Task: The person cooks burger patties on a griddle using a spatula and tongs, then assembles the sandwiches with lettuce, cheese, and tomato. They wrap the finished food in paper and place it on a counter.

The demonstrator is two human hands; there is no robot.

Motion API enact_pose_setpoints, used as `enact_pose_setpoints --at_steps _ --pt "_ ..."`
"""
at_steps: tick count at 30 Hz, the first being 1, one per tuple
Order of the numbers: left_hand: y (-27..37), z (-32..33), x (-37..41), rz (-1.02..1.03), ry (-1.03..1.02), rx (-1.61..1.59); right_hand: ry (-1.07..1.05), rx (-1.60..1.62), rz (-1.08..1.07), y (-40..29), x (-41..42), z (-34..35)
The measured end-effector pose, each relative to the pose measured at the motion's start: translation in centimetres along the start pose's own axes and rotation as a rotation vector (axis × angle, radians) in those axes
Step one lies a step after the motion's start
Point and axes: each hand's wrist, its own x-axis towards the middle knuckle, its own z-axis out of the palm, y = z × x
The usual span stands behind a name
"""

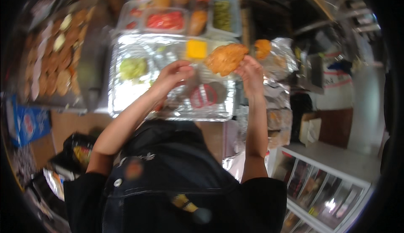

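Observation:
My right hand [251, 73] pinches the right edge of a golden fried cutlet [227, 58], holding it above a foil-lined tray [202, 114]. Just left of the cutlet lies a square yellow cheese slice [197, 49]. My left hand [173, 76] hovers over the tray's middle, below the cheese. Its fingers are bent and apart from the thumb, with nothing visible between them. Shredded lettuce [133, 68] sits on the tray's left side. Between my hands, a red printed mark [203, 96] shows on the tray; blur hides what bears it.
Behind the tray stand tubs of sliced tomato [165, 20] and green pickles [222, 15], plus a sauce bottle [198, 21]. A griddle [88, 62] with several browned patties [63, 60] is on the left. Crumpled foil [285, 51] holds another fried piece [262, 49] at right.

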Motion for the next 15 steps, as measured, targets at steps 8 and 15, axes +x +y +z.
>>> enact_pose_setpoints --at_steps 8,15 --pt "-9.6 -14.5 -6.3 -0.205 0.412 0.007 -0.216 -0.22 0.433 19.9 -5.9 11.2" --pt "-14.4 -13.9 -4.8 -0.092 0.613 0.189 -0.182 -0.927 0.149 20.9 -6.9 11.7"
